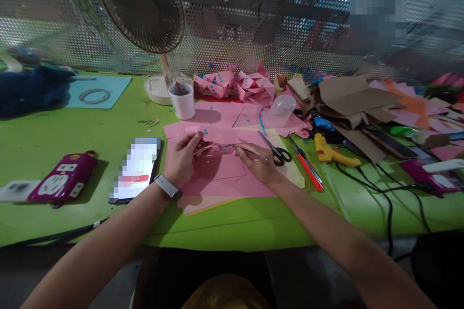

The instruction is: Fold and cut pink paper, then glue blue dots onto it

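Note:
My left hand (183, 154), with a watch on its wrist, pinches the left end of a pink paper piece (226, 136) with small blue dots. My right hand (257, 161) is closed around a thin pen-like tool (259, 156), its tip against the paper by the blue dots. I cannot make out the tool's exact kind. Under both hands lies a stack of pink sheets (217, 188). Scissors (280, 154) with black handles lie just right of my right hand, beside a red utility knife (310, 169).
Behind the sheets stand a white cup (184, 106), a clear plastic cup (282, 110), folded pink paper shapes (253, 86) and a fan (145, 5). A phone (137, 169) and a purple power strip (67, 178) lie left. A yellow glue gun (333, 152), cables and brown paper scraps (357, 94) crowd the right.

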`<state>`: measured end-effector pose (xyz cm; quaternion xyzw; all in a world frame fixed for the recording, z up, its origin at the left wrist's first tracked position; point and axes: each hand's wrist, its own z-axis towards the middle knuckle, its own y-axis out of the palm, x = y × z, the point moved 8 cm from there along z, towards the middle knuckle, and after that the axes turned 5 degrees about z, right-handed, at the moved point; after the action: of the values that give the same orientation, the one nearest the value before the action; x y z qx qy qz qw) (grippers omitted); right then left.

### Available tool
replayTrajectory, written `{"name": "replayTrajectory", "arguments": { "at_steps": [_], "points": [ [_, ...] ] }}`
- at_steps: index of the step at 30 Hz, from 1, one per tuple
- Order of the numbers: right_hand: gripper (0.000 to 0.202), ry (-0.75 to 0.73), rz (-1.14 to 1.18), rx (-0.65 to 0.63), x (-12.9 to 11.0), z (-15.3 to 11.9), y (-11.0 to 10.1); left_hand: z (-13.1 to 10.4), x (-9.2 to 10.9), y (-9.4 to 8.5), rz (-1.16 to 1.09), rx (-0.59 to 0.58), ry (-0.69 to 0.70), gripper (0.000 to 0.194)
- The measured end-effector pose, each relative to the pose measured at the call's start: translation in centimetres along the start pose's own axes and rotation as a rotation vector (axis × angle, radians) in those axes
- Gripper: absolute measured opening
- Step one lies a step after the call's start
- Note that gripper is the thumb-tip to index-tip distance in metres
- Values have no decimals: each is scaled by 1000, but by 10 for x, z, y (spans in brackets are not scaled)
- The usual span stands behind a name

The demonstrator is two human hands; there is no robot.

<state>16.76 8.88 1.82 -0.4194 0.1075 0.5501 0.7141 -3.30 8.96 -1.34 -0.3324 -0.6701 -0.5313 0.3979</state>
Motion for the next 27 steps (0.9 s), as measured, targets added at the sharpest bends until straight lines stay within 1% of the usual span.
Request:
{"name": "replayTrajectory", "arguments": {
  "at_steps": [5,11,15,18,23,27],
  "points": [
    [21,65,32,1,1,1,0,0,1,1,-7,0,4,30],
    [31,97,75,-1,4,0,1,-1,3,1,3,5,-2,31],
    [30,94,74,18,4,0,-1,-2,2,1,8,10,-11,30],
    [27,128,103,31,6,0,-3,-1,2,1,9,4,-7,29],
    [27,254,236,42,12,-3,-2,0,1,0,13,-2,-5,30],
    [32,460,499,69,18,-8,2,0,0,-1,30,-19,-3,29]
  ]
}}
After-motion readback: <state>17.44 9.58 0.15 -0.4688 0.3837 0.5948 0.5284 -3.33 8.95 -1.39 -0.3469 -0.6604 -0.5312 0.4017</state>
